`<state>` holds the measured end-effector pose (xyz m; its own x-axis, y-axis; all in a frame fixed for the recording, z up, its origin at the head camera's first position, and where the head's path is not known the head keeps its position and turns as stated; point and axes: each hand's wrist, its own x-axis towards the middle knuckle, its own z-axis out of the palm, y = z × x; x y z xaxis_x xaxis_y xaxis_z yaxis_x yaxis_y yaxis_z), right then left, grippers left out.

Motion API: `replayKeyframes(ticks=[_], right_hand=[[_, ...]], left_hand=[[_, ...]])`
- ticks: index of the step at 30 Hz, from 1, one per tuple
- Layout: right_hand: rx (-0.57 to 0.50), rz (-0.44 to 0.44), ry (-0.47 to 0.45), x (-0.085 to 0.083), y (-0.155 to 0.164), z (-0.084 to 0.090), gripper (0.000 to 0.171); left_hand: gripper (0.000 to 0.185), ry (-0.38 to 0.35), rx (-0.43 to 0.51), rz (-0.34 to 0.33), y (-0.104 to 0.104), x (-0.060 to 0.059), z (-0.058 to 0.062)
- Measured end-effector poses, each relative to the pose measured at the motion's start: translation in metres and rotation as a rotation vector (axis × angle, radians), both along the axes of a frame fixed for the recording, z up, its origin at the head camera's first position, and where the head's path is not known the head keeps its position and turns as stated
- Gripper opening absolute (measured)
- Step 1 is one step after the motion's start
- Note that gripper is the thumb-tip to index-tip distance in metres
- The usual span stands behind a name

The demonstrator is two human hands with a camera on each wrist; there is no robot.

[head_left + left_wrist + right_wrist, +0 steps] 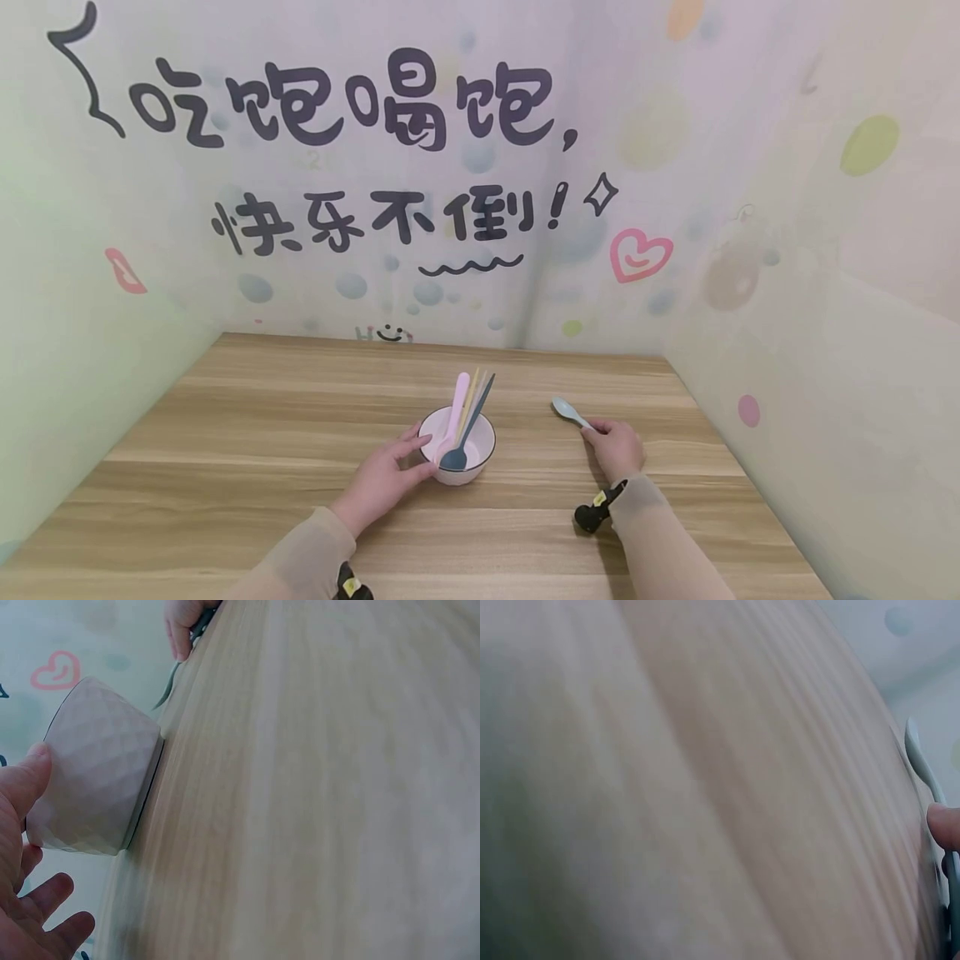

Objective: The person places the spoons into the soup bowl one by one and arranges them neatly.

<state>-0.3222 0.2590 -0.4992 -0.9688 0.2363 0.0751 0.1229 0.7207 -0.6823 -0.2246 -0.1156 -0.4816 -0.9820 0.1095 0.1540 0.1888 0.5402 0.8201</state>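
Observation:
A white bowl with a dark rim and a faceted outer wall stands on the table. My left hand holds it at its left side, the thumb against the wall near the rim in the left wrist view. Inside the bowl lean a pink spoon, a dark blue spoon, and thin yellow and pale handles whose lower ends are hidden. To the right, my right hand pinches a light blue spoon by its handle, low over the table, with its bowl end pointing away to the left.
The wood-grain table ends at a back wall with black lettering and coloured spots. Further walls enclose it on the left and right. Each wrist carries a black strap device.

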Motion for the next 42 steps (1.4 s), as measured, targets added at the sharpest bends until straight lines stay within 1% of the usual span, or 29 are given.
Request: replayKeyframes(ticks=[3,8,13,19,25,33,42], right_hand=[[-0.015,0.001,-0.001,0.0,0.001,0.0,0.024],[-0.035,0.009,-0.003,-0.001,0.002,0.001,0.024],[-0.046,0.039,-0.024,-0.001,0.002,0.006,0.024],[-0.04,0.095,-0.047,-0.002,0.0,0.018,0.026],[0.028,0.169,-0.012,-0.004,-0.003,0.028,0.023],[0.088,0.239,0.039,-0.001,-0.015,0.048,0.019],[0.053,0.35,0.036,0.0,-0.025,0.061,0.014]], left_hand=[[0.052,0.001,0.003,-0.005,0.0,0.0,0.0],[0.052,-0.024,0.016,-0.005,0.0,0.0,0.001],[0.053,-0.03,0.021,-0.004,0.0,0.0,0.001],[0.053,-0.035,0.021,-0.001,-0.001,0.001,0.002],[0.053,-0.038,0.029,-0.004,-0.001,0.0,0.001],[0.053,-0.028,0.018,-0.005,-0.001,0.0,0.002],[0.052,-0.03,0.025,-0.006,0.0,0.0,0.003]])
